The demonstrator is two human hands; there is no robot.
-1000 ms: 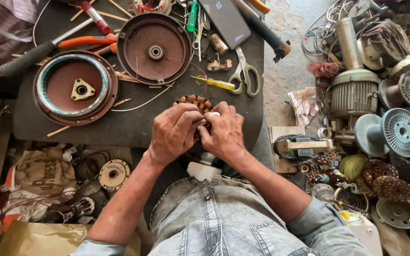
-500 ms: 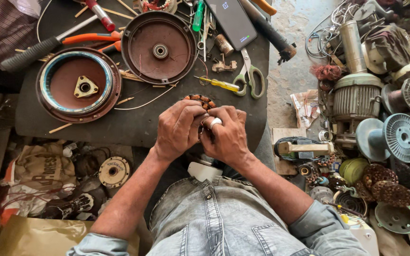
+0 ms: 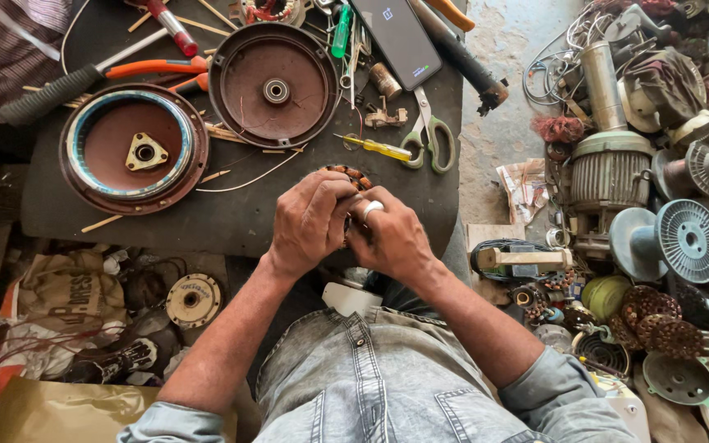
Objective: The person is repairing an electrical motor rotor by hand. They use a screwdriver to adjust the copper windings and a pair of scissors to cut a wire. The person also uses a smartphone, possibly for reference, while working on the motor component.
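1. On the dark table (image 3: 207, 226), far left, lies a round motor cover (image 3: 134, 150) with a blue ring.
2. Beside it sits a second brown cover (image 3: 274, 74).
3. At the table's near edge, the left hand (image 3: 312, 221) and right hand (image 3: 391, 238) press together, both closed around a copper-wound coil (image 3: 346, 172), mostly hidden.
4. Green-handled scissors (image 3: 428, 135) lie beyond, to the right.

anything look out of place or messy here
Mostly clutter. Thin sticks and loose wire lie scattered across the dark table around two opened motor covers. A phone sits among scissors and a screwdriver. Both hands grip a copper-wound coil.
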